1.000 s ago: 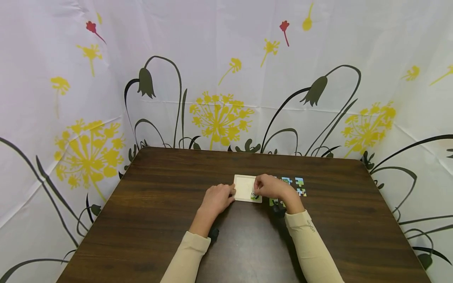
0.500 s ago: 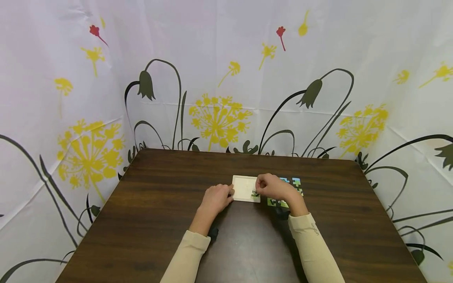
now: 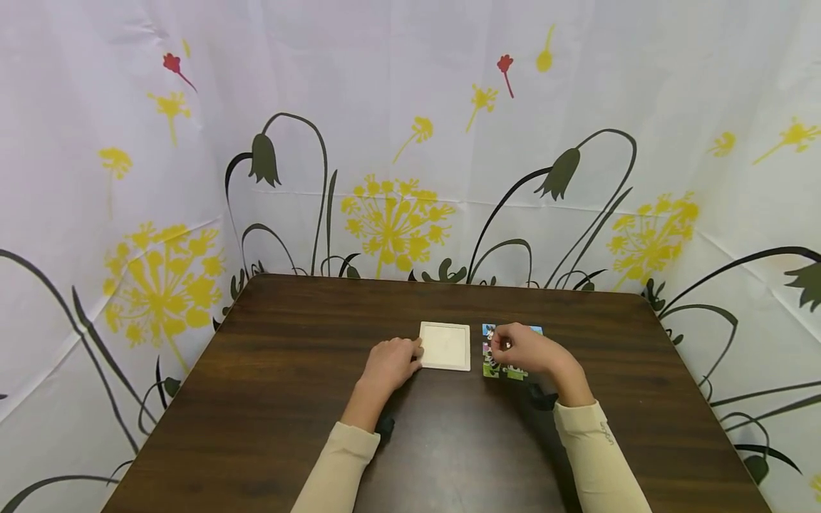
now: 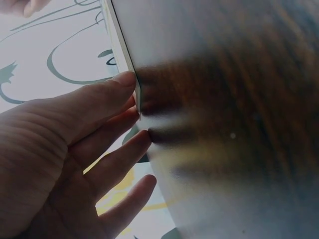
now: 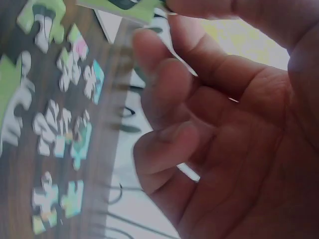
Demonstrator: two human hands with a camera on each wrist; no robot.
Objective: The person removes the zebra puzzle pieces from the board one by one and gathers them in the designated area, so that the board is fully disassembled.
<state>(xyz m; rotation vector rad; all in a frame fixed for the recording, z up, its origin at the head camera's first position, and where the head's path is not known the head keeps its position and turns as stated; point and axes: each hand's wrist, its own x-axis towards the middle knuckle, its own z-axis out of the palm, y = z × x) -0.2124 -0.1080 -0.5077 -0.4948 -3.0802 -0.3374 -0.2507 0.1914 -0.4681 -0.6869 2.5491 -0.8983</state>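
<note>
A shallow pale puzzle tray (image 3: 445, 347) lies on the table with its floor bare. My left hand (image 3: 388, 363) rests at its left side; in the left wrist view thumb and index fingertip touch the tray's edge (image 4: 121, 45) near a corner, and the other fingers stay straight and spread. My right hand (image 3: 529, 349) is above the loose pieces right of the tray. Thumb and index finger pinch a green puzzle piece (image 5: 117, 9) with dark markings, partly cut off at the top of the right wrist view. The remaining fingers curl loosely.
Several jigsaw pieces (image 5: 47, 132) in green, white and blue lie in loose rows on the dark wooden table (image 3: 288, 399), partly hidden by the right hand in the head view. Behind the table hangs a white flowered curtain (image 3: 385, 92).
The green piece that was at the tray's lower right corner has come out in my right hand, which has moved right over the loose pieces. My left hand has stayed at the tray.
</note>
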